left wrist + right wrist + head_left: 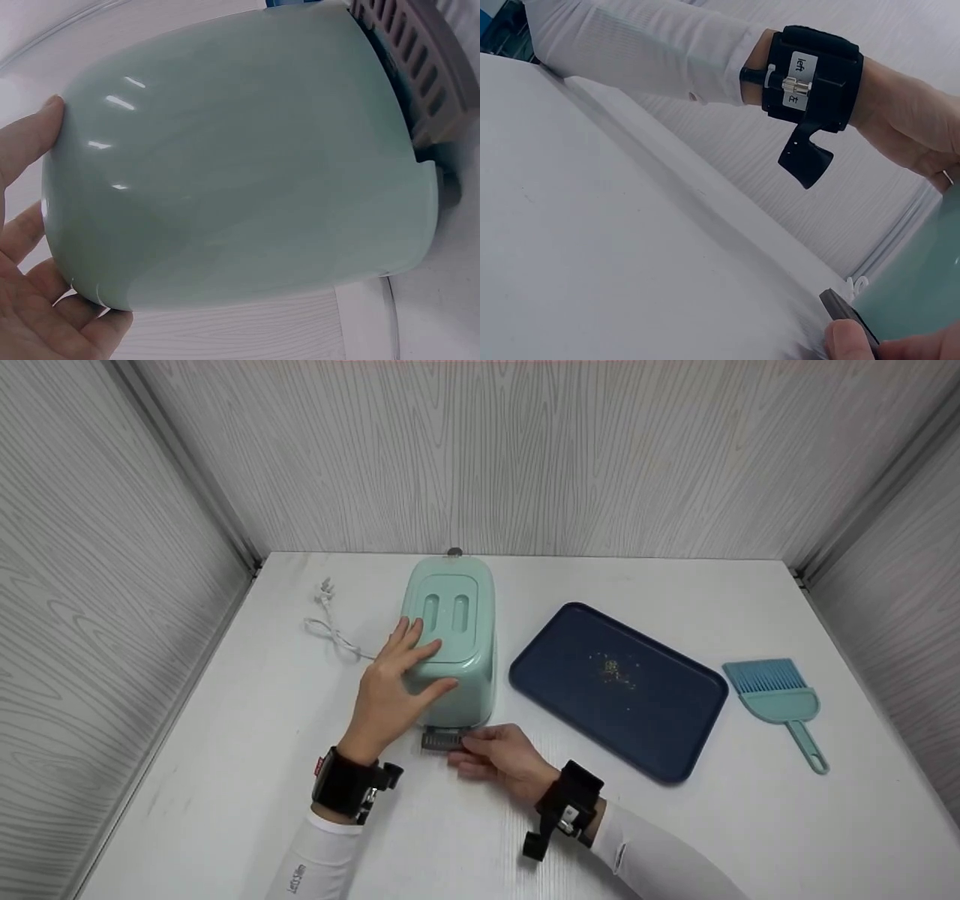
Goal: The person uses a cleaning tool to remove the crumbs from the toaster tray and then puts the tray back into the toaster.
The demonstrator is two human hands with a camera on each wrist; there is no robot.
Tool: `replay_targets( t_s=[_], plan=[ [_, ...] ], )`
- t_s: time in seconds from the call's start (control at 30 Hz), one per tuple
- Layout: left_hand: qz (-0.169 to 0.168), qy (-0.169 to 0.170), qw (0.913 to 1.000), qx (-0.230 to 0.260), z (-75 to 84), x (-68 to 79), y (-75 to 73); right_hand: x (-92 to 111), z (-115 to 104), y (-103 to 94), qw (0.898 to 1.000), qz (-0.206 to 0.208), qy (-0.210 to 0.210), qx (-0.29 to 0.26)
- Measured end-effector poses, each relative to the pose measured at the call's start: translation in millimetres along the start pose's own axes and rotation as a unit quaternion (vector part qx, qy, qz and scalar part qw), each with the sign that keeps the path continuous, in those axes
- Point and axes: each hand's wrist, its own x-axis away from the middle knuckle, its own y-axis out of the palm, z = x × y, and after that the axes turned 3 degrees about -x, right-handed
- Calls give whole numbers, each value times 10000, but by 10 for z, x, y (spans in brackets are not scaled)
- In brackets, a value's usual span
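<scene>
A mint-green toaster [457, 697] with a lid on top stands left of the table's middle. My left hand [390, 690] rests on its near left part, fingers spread over the lid and thumb at the near edge; the left wrist view shows thumb and fingertips touching the casing [240, 165]. From the toaster's near bottom end juts a dark grey slotted crumb tray [441, 740]. My right hand [504, 757] pinches its right end between thumb and fingers. In the right wrist view the thumb [847, 339] presses on this grey piece [840, 306]. Whatever lies inside the toaster is hidden.
Right of the toaster lies a navy blue tray [667, 727] with crumbs [613, 667] near its middle. A mint dustpan with a blue brush [780, 701] lies farther right. The white cord and plug [326, 619] lie to the left. Wood-grain panels [525, 457] surround the table.
</scene>
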Motion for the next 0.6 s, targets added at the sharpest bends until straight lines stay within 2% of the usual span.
replay_targets(
  t_s=[0.3, 0.6],
  plan=[
    [36, 37, 10000, 28, -17, 4, 9, -30, -23, -15, 10000, 31, -49, -70],
    [40, 40, 10000, 25, -11, -2, 8, -84, -55, -38, 9993, 139, 153, -304]
  ],
)
